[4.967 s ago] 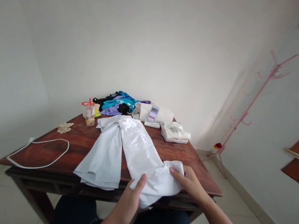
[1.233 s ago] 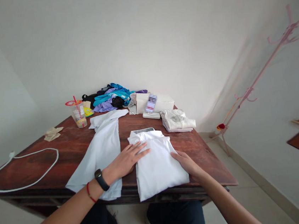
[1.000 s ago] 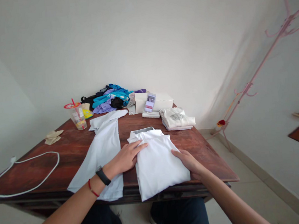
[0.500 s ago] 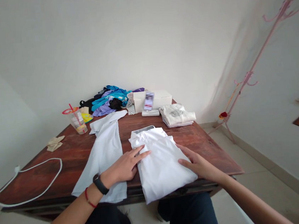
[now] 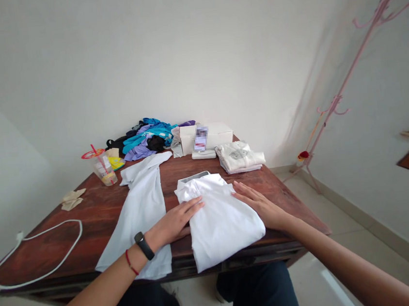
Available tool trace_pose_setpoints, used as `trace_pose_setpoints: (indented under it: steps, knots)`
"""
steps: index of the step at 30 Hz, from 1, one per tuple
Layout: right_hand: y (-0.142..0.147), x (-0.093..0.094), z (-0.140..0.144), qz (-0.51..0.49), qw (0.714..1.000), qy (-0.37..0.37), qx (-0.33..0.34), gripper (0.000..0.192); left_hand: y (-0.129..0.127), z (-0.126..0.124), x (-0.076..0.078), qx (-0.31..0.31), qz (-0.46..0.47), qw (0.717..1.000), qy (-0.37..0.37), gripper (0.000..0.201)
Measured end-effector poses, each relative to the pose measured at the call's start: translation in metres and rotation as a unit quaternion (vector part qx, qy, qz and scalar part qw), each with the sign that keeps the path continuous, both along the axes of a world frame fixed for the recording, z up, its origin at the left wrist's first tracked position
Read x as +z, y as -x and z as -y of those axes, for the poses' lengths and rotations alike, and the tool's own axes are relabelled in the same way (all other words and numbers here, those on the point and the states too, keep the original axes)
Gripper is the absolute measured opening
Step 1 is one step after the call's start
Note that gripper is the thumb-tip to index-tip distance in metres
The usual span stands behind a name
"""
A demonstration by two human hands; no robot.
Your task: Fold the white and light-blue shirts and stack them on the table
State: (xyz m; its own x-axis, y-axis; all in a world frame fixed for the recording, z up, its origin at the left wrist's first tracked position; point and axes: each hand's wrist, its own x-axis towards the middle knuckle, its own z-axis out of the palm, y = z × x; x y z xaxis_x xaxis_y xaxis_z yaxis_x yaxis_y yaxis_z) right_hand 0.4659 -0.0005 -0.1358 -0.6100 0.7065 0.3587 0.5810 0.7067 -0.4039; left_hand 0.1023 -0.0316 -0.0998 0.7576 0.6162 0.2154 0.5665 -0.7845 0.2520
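Note:
A folded white shirt [image 5: 221,224] lies in front of me, its collar end pointing away and its near edge slightly past the table edge. My left hand [image 5: 182,217] rests with outstretched fingers on the shirt's left side. Along the right side, my right hand [image 5: 259,204] lies flat, fingers extended over the fabric's edge. Neither hand grips the cloth. To the left of the shirt, a second white garment [image 5: 143,213] is laid out lengthwise, its lower end hanging over the near edge. My left forearm crosses above it.
On the wooden table [image 5: 100,203] are a white cable [image 5: 52,273], a plastic cup [image 5: 103,168] with straw, and crumpled tissue [image 5: 72,200]. Behind are piled clothes [image 5: 152,138], a white box [image 5: 220,134] and a folded white stack [image 5: 240,156]. A pink coat rack [image 5: 352,69] stands right.
My right hand has slid forward and flattened along the shirt's right side. My left hand's fingers have come together on the left side. The shirt's near right corner looks neater.

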Motion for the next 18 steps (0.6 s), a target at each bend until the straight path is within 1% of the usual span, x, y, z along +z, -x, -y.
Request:
trace_pose_setpoints:
  steps: [3,6,10,13,16,18]
  knots:
    - [0.001,0.002,-0.010,0.002,0.999,0.020,0.043,0.064,-0.003,0.000,-0.009,0.018,0.020,1.000,0.001,0.078]
    - [-0.004,0.002,-0.010,0.012,0.996,0.036,0.075,0.073,-0.007,0.003,-0.014,0.041,0.040,0.998,0.025,0.073]
    - [-0.005,0.003,-0.014,-0.008,0.996,0.060,0.069,0.071,-0.011,0.005,-0.013,0.070,0.072,0.991,0.094,0.062]
    - [0.004,0.004,-0.026,-0.047,0.994,0.082,0.056,0.071,-0.012,0.004,-0.013,0.084,0.122,0.979,0.140,0.056]
    - [0.018,0.001,-0.040,-0.089,0.988,0.101,0.070,0.074,-0.010,0.003,-0.015,0.076,0.176,0.968,0.161,0.054]
    - [0.027,-0.002,-0.045,-0.121,0.983,0.115,0.076,0.064,-0.007,0.004,-0.014,0.069,0.193,0.965,0.167,0.056]
